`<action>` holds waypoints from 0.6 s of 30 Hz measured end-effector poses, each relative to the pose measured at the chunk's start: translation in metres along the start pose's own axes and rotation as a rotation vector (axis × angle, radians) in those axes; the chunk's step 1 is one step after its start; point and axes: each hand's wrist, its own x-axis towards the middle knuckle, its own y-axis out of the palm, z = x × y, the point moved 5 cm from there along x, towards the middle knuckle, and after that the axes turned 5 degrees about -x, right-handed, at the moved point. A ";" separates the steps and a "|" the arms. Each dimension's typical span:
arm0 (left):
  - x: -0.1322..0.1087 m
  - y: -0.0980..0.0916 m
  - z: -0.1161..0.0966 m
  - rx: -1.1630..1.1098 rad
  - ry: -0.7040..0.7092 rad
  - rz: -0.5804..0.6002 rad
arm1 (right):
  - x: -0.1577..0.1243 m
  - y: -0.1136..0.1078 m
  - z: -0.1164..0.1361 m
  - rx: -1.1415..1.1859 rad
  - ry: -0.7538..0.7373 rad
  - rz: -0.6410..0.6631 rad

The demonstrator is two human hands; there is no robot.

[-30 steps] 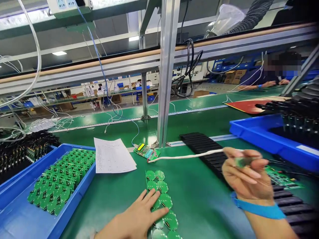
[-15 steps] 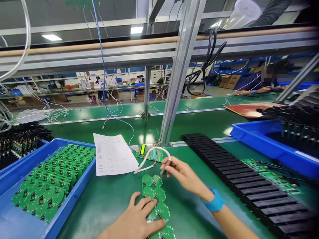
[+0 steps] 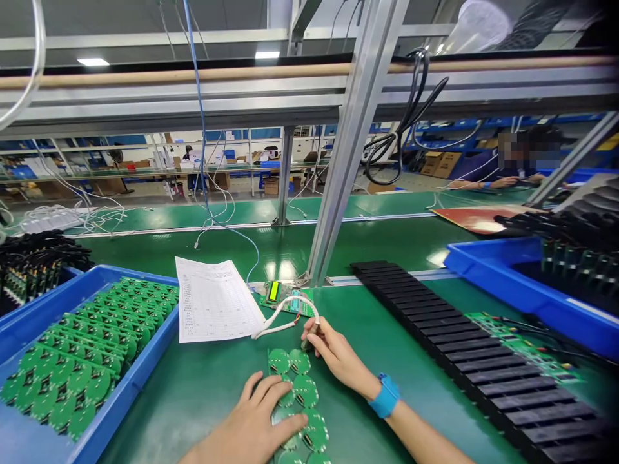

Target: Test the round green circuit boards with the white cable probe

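A panel of round green circuit boards (image 3: 315, 430) lies on the green bench in front of me. My left hand (image 3: 249, 419) rests on its left side, fingers spread flat over the boards and hiding some of them. At the panel's far right corner, my right hand (image 3: 341, 361) pinches the small plug-like end of a white cable (image 3: 278, 309). Whether that end touches the board is hard to see. The cable loops back by a small circuit board with a lit yellow-green display (image 3: 273, 292). A blue band (image 3: 385, 396) circles my right wrist.
On the left, a blue tray (image 3: 138, 380) holds rows of similar round boards. A printed sheet (image 3: 217, 303) lies beside it. To the right are a long black ribbed strip (image 3: 464, 348), wired green boards (image 3: 522, 345) and another blue bin (image 3: 503, 258). A metal post (image 3: 345, 167) rises behind.
My right hand has moved down and left with the cable end, closer to the panel's far corner. My left hand stays on the panel, shifted slightly left in view.
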 end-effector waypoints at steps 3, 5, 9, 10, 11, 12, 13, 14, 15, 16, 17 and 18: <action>0.000 0.020 0.008 0.046 0.032 -0.134 | 0.000 0.001 -0.001 -0.067 -0.037 -0.025; 0.001 0.038 0.016 0.114 0.039 -0.243 | 0.001 0.002 0.000 -0.125 -0.066 -0.037; 0.002 0.061 0.026 0.182 0.041 -0.337 | 0.001 0.007 0.005 -0.213 -0.127 -0.010; 0.001 0.061 0.027 0.167 0.043 -0.342 | 0.001 0.008 0.007 -0.223 -0.138 0.002; 0.001 0.060 0.027 0.140 0.045 -0.334 | 0.001 0.009 0.009 -0.228 -0.146 0.012; 0.000 0.057 0.026 0.105 0.049 -0.320 | 0.001 0.009 0.010 -0.229 -0.152 0.019; -0.001 0.053 0.025 0.070 0.053 -0.300 | 0.002 0.010 0.011 -0.228 -0.155 0.022; -0.001 0.049 0.024 0.040 0.050 -0.279 | 0.002 0.010 0.011 -0.227 -0.156 0.018; 0.000 0.045 0.023 0.023 0.044 -0.261 | 0.003 0.010 0.011 -0.226 -0.155 0.012; 0.001 0.042 0.023 0.023 0.036 -0.250 | 0.003 0.010 0.010 -0.223 -0.153 0.008; 0.004 0.040 0.023 0.033 0.028 -0.241 | 0.003 0.010 0.008 -0.220 -0.151 0.006; 0.007 0.039 0.024 0.032 0.009 -0.230 | 0.004 0.011 0.007 -0.216 -0.148 0.008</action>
